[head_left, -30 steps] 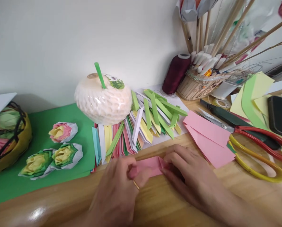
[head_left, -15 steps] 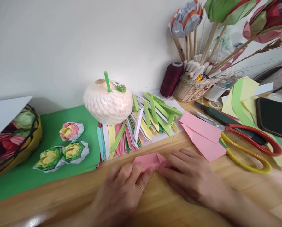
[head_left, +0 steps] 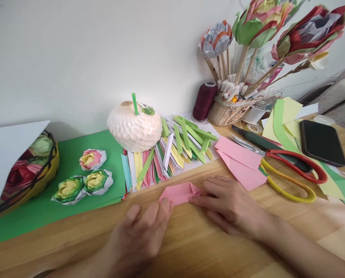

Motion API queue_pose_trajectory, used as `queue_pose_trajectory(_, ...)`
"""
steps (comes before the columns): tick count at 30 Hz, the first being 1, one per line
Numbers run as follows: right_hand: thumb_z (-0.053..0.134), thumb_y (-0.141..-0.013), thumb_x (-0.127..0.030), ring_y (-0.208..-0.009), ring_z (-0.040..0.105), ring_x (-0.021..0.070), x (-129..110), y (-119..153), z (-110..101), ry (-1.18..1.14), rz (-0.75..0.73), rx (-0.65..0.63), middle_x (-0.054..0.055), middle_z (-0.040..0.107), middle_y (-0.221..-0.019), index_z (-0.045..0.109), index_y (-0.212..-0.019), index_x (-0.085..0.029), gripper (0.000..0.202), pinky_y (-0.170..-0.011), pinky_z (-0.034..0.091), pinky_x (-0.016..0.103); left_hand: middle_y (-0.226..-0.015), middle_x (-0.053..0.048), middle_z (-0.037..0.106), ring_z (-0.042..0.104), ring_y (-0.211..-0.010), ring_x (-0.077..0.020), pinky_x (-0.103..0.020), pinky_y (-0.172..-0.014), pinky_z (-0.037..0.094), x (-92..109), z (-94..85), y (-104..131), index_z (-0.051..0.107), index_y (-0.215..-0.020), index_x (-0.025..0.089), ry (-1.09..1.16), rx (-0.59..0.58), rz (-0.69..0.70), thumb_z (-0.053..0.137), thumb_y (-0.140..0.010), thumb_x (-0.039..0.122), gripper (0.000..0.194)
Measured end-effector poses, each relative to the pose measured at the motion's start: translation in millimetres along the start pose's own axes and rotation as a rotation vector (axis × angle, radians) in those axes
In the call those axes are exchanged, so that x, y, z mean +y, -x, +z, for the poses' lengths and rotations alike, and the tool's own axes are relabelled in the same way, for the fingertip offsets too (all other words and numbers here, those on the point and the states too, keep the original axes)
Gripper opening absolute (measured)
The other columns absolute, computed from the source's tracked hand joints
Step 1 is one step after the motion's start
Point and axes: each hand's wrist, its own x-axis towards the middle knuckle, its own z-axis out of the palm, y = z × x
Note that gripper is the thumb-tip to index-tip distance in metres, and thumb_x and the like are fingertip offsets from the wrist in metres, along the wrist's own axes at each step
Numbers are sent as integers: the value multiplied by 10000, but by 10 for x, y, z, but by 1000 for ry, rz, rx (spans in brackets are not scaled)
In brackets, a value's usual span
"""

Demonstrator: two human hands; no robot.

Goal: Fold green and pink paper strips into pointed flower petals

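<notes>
A small pink paper [head_left: 180, 194] with folded corners lies flat on the wooden table, between my two hands. At its lower left corner, the fingers of my left hand [head_left: 142, 231] are bent together and slightly blurred, the fingertips touching the paper. My right hand [head_left: 230, 204] pinches the right end of the paper, thumb and fingers close together. More pink sheets [head_left: 243, 162] lie behind my right hand. Behind the folded paper, many coloured folded strips [head_left: 158, 162] are laid out in a row.
Scissors [head_left: 294, 166] with red and yellow handles, a phone [head_left: 323, 143] and yellow-green papers lie right. Paper flowers [head_left: 98, 181] sit on green sheets [head_left: 71, 154], beside a basket [head_left: 49, 166]. Behind stand a white textured object [head_left: 134, 127], a thread spool [head_left: 205, 101] and a flower basket [head_left: 227, 112].
My left hand has moved a little left and down, uncovering more of the pink paper's lower edge. My right hand remains at its right end. The camera view has shifted slightly.
</notes>
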Motion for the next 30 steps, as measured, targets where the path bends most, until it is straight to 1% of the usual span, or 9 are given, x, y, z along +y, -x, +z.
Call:
queue_pose_trajectory(6,417,-826,-102,-677,490,184,-2,24,-7,0,-4,4,46,560,-747,654,-983,-174,293,-587,330,302,-918,-47,708,477,-865,-173,-331,-679,296,7,-39,-9,720,-852,137,-12,-1,41,346,-939,57,392)
queue_pose_trajectory(11,409,-813,-89,-658,486,175,-6,33,-13,-46,6,12,47,560,-745,651,-930,-157,277,-578,329,294,-868,-59,712,513,-843,-185,-338,-685,318,-28,-37,-29,699,-885,106,12,-11,45,297,-955,47,412)
queue_pose_trajectory(13,409,-812,-89,-651,484,171,-11,25,-15,-57,11,14,43,553,-735,649,-928,-157,275,-574,329,288,-843,-56,707,523,-812,-201,-346,-692,334,-62,-26,-47,690,-900,120,67,-13,1,312,-947,61,385)
queue_pose_trajectory(16,418,-814,-89,-658,483,164,-19,11,-12,-77,23,26,38,553,-739,643,-920,-162,259,-577,332,278,-819,-59,686,514,-779,-215,-346,-683,368,-113,0,-83,667,-914,131,223,-29,-136,389,-911,88,281)
queue_pose_trajectory(18,427,-819,-91,-660,481,159,-27,1,-6,-85,36,31,36,558,-741,638,-893,-166,236,-575,334,273,-813,-61,668,503,-769,-213,-341,-681,395,-139,19,-108,650,-897,138,332,-59,-221,452,-882,106,201)
queue_pose_trajectory(20,429,-835,-99,-657,480,158,-38,-16,2,-73,49,42,36,563,-734,635,-860,-165,218,-570,338,272,-791,-52,652,492,-754,-205,-338,-680,413,-157,37,-128,639,-856,149,409,-87,-269,495,-866,114,149)
queue_pose_trajectory(23,433,-873,-121,-664,479,162,-68,-62,27,-25,48,96,42,569,-727,635,-846,-156,206,-582,362,278,-750,-34,634,475,-730,-192,-334,-679,418,-174,51,-145,636,-819,158,473,-109,-292,506,-875,107,150)
queue_pose_trajectory(26,466,-892,-158,-710,486,175,-118,-124,78,21,31,164,56,591,-771,638,-897,-149,172,-619,399,293,-775,-33,634,472,-741,-187,-329,-686,423,-181,48,-152,657,-816,174,485,-95,-289,514,-888,122,168)
queue_pose_trajectory(30,479,-924,-226,-772,511,186,-169,-185,156,7,59,128,73,607,-843,644,-943,-152,182,-675,441,315,-880,-38,670,497,-834,-202,-348,-741,442,-185,39,-159,680,-835,185,462,-51,-233,501,-904,135,199)
